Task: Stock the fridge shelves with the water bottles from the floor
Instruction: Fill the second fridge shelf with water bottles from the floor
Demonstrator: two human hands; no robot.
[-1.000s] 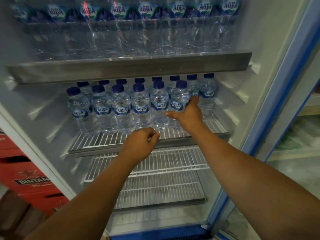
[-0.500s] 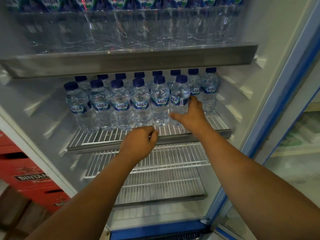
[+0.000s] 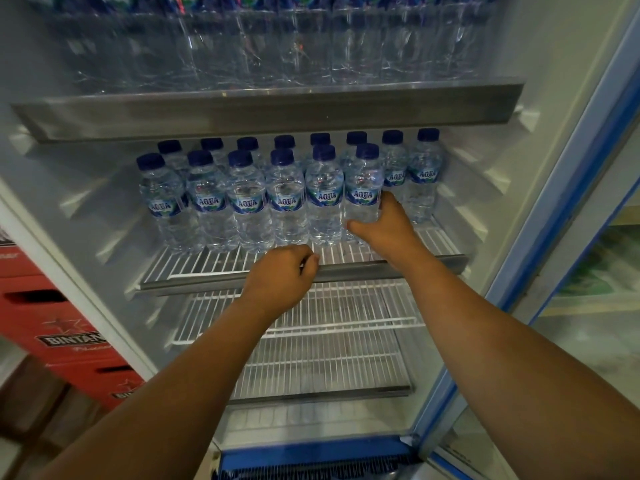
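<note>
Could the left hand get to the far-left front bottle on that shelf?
Probably yes. The left hand sits curled at the wire shelf's front edge, and only bare shelf lies between it and the far-left front bottle.

The wire shelf (image 3: 207, 263) carries two rows of upright blue-capped water bottles (image 3: 285, 202).

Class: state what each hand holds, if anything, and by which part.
Right hand grips the front row's rightmost water bottle by its lower body. Left hand is curled at the shelf rail; a grip cannot be told.
</note>
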